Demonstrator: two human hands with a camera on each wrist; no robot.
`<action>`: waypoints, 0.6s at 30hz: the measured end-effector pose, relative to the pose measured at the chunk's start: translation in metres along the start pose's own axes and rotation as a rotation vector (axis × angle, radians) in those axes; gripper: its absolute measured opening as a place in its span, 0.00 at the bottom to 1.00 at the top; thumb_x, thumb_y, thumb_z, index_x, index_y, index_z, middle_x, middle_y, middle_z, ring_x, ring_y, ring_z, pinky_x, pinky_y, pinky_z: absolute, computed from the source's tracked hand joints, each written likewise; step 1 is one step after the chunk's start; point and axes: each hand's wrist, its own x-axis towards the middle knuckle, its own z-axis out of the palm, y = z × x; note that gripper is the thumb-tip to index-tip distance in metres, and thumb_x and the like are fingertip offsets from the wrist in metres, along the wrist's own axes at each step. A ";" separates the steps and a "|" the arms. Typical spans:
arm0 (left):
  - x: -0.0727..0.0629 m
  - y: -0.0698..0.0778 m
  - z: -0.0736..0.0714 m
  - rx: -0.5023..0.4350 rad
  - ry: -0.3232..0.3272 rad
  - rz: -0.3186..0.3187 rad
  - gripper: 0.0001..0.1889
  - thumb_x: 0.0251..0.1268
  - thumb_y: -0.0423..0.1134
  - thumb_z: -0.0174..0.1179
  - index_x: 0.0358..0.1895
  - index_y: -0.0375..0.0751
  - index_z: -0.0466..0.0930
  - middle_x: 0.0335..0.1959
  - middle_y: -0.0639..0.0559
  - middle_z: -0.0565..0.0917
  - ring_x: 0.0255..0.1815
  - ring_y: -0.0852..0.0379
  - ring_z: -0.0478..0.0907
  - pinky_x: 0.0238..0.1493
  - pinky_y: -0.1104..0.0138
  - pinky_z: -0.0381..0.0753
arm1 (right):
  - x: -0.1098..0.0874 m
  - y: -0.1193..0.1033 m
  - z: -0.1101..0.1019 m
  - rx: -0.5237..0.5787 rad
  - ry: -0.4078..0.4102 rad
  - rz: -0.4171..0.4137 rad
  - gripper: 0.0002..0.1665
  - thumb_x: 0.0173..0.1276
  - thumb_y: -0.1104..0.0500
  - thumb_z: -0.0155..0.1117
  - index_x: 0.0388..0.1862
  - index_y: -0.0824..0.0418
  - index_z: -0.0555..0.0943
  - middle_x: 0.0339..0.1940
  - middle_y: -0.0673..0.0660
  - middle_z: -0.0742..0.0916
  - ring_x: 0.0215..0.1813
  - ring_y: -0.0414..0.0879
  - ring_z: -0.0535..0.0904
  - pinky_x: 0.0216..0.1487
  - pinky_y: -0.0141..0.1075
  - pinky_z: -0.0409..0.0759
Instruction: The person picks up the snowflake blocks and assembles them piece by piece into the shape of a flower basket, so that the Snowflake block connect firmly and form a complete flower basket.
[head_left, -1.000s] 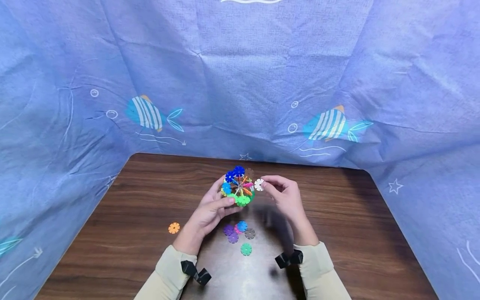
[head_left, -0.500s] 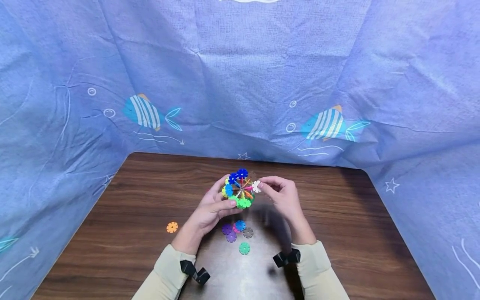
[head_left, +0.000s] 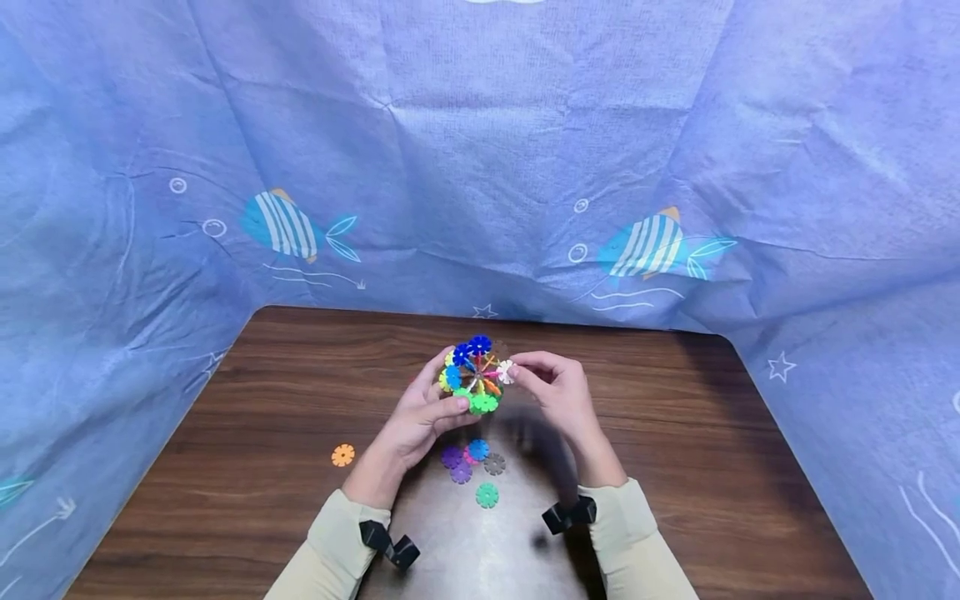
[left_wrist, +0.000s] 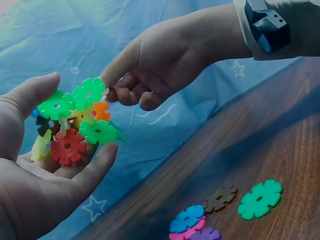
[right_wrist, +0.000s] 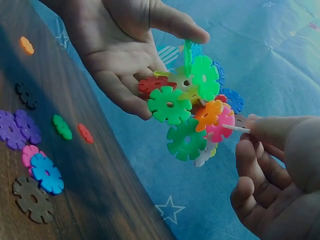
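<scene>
My left hand (head_left: 417, 421) holds a round cluster of interlocking snowflake discs (head_left: 483, 403) above the table, thumb on the near side and fingers around the far side. Dark blue, light blue, yellow, green, red, orange and pink discs make it up. My right hand (head_left: 562, 393) pinches a white snowflake disc (head_left: 506, 372) between thumb and forefinger at the cluster's right side. Edge-on in the right wrist view, the white disc meets the rim of a pink disc (right_wrist: 218, 131). Whether its slot is seated there I cannot tell. The left wrist view shows green discs (left_wrist: 97, 131) and a red disc (left_wrist: 68, 147) facing it.
On the brown table (head_left: 675, 450), below the hands, lie loose discs: purple (head_left: 452, 457), blue (head_left: 477, 449), pink, grey-brown (head_left: 494, 464) and green (head_left: 487, 495). An orange disc (head_left: 342, 455) lies to the left. A blue fish-print cloth (head_left: 480, 167) hangs behind.
My right hand has brought the white disc leftward, from a gap beside the cluster to contact with its right side. The left hand keeps its hold on the cluster.
</scene>
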 end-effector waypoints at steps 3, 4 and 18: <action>0.000 0.000 0.002 -0.029 0.024 -0.009 0.44 0.69 0.24 0.60 0.82 0.52 0.49 0.72 0.36 0.72 0.54 0.50 0.86 0.58 0.50 0.85 | -0.001 -0.001 -0.002 0.008 -0.022 -0.002 0.13 0.69 0.62 0.72 0.51 0.65 0.88 0.36 0.66 0.89 0.27 0.39 0.78 0.23 0.31 0.76; 0.000 0.000 0.003 -0.045 0.034 -0.013 0.44 0.69 0.24 0.60 0.82 0.51 0.49 0.72 0.36 0.72 0.54 0.50 0.86 0.59 0.49 0.84 | -0.001 -0.001 -0.003 0.010 -0.025 0.001 0.14 0.69 0.62 0.72 0.52 0.66 0.87 0.36 0.66 0.89 0.27 0.40 0.79 0.22 0.32 0.77; -0.004 0.012 -0.007 -0.193 0.071 0.063 0.43 0.68 0.22 0.57 0.81 0.53 0.49 0.74 0.42 0.70 0.62 0.49 0.82 0.66 0.39 0.76 | -0.004 0.010 0.003 -0.333 -0.342 -0.009 0.14 0.67 0.58 0.73 0.50 0.59 0.87 0.36 0.51 0.90 0.35 0.42 0.84 0.39 0.33 0.85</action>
